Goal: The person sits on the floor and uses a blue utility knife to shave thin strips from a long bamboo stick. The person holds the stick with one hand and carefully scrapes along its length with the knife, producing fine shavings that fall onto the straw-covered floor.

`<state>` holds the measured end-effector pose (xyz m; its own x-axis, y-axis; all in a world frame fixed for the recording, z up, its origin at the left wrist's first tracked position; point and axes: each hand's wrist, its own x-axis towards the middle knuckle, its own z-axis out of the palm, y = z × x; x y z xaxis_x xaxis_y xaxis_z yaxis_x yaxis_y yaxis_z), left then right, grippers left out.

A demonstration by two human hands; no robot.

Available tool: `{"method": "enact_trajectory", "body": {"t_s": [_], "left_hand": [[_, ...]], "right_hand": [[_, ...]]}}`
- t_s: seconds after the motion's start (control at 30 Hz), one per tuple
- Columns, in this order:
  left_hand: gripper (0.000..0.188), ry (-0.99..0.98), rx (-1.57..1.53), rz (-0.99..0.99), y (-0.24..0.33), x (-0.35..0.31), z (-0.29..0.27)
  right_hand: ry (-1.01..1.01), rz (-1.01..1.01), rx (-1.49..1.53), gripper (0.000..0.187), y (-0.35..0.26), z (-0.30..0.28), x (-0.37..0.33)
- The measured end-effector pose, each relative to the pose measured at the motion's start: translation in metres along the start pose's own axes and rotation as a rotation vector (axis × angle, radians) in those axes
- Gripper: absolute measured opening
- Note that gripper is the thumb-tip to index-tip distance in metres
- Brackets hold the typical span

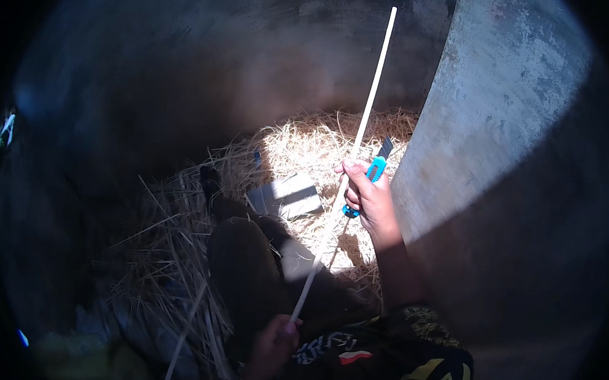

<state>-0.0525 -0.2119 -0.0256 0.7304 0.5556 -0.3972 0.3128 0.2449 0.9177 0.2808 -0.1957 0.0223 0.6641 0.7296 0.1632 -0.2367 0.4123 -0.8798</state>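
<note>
A long, thin, pale wooden stick (369, 101) slants from low near my lap up toward the back wall. My left hand (274, 345), in shadow, is closed around its lower end. Farther up, my right hand (372, 200) has thumb and fingers pinched at the stick. That same hand also grips a blue utility knife (375, 169), whose dark blade sticks out above the fingers, pointing up and away. The knife's lower end shows below the palm.
Pale shavings (306, 142) are heaped along the foot of the wall. A flat grey block (287, 197) lies among them beyond my legs (247, 269). Long thin strips (179, 266) are piled at the left. A grey wall (491, 116) rises close on the right.
</note>
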Motion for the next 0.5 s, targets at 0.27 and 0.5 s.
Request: {"method": "enact_trajectory", "body": {"t_s": [0.27,0.5], "left_hand": [[0.031,-0.077,-0.22,0.135,0.072,0.048,-0.017],[0.03,-0.136,-0.412,0.304,0.15,0.132,-0.033]], "right_hand": [[-0.06,-0.054,0.066,0.036,0.006,0.052,0.03],[0.093,-0.076,0.282,0.028,0.043,0.112,0.047]]}}
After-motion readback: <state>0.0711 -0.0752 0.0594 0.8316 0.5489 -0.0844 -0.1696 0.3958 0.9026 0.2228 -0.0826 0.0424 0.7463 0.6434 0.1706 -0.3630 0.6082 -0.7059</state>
